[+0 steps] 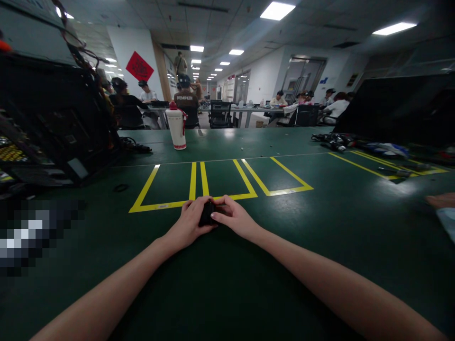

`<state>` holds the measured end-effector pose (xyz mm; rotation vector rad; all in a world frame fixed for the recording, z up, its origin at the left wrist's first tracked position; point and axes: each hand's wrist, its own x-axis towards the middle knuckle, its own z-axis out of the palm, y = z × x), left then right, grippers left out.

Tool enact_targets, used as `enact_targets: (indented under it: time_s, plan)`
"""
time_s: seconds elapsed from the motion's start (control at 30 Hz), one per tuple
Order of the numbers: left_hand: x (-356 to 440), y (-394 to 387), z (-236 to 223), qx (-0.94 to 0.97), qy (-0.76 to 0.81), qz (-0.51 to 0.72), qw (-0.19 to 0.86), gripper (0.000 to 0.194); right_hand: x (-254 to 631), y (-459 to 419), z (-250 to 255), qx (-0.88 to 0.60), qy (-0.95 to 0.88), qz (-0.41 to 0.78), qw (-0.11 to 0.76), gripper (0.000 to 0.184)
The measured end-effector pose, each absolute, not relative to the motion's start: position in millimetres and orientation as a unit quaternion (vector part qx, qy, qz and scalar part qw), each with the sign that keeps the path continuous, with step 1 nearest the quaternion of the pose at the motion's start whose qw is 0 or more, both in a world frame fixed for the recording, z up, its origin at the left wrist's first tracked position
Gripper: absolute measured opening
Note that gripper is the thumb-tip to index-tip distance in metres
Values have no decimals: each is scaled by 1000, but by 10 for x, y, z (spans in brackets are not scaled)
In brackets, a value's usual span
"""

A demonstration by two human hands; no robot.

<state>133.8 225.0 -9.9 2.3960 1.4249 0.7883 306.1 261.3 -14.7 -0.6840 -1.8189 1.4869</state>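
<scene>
Between my two hands is a small black object (206, 214), boxy in outline; its kind I cannot make out. My left hand (194, 218) wraps round its left side, with the thumb below and the fingers over the top. From the right, my right hand (231, 215) grips it with thumb and fingertips. Both hands are close to the green table top (220, 284), just in front of the yellow tape outlines (170, 205). Much of the object is hidden behind my fingers.
A white tumbler with a red lid (177, 128) stands beyond the tape. An opened black computer case (60, 118) is at left, near a black ring (121, 188). Cables and dark parts (334, 141) lie at right. Another person's hand (441, 201) rests at the right edge.
</scene>
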Motion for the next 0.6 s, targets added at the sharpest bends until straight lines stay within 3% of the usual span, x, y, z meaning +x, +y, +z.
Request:
enact_targets:
  time_s: [0.6]
  plan:
    - [1329, 2267, -142, 818, 488, 282, 116, 55, 3061, 2598, -152, -276, -728, 531, 336, 25]
